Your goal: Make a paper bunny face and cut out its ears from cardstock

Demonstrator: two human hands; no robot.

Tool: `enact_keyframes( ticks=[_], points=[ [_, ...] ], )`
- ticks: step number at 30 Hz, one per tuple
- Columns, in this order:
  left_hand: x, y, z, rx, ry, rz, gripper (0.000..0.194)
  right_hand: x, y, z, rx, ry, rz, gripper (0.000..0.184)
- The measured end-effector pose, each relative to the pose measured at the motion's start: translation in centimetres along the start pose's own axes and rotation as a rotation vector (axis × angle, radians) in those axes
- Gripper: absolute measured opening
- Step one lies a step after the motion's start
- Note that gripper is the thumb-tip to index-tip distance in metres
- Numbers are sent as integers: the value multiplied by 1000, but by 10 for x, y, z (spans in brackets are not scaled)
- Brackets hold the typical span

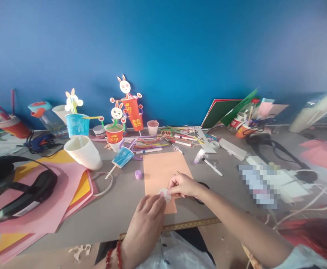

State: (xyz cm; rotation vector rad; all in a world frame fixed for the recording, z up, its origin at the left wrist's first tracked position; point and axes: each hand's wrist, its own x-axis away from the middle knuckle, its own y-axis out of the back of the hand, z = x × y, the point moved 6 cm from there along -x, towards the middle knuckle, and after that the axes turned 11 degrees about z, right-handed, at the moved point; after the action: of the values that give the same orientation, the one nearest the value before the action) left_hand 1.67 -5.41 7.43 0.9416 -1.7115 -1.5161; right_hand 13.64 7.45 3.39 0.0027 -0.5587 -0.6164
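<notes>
A small white round paper piece [165, 195] with a hint of pink lies low over an orange sheet of paper [163, 168]. My left hand [148, 224], with red beads on the wrist, closes on the disc's left side, its fingertips partly hidden. On the right edge of the disc, my right hand [182, 185] pinches with thumb and finger. Dark scissor handles [204, 190] show partly beneath my right forearm. A small purple cap [138, 174] stands left of the sheet. To the right lies a glue bottle [199, 156] beside a white marker [213, 167].
Rabbit figures on red paper cups [114, 134] and a blue cup [78, 126] stand at the back left. White stacked cups [83, 153], a black headset [40, 194] and pink paper [65, 179] are left. Coloured pipe cleaners [149, 144] lie behind the sheet; cables [300, 209] run at right.
</notes>
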Motion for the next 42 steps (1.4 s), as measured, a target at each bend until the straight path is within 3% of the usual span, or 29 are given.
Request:
enact_keyframes(
  ticks=[6, 42],
  points=[
    [3, -10, -1, -21, 2, 33, 52, -2, 0, -1, 41, -15, -29, 10],
    [3, 3, -2, 19, 4, -29, 44, 8, -2, 6, 367, -21, -140, 7]
  ],
)
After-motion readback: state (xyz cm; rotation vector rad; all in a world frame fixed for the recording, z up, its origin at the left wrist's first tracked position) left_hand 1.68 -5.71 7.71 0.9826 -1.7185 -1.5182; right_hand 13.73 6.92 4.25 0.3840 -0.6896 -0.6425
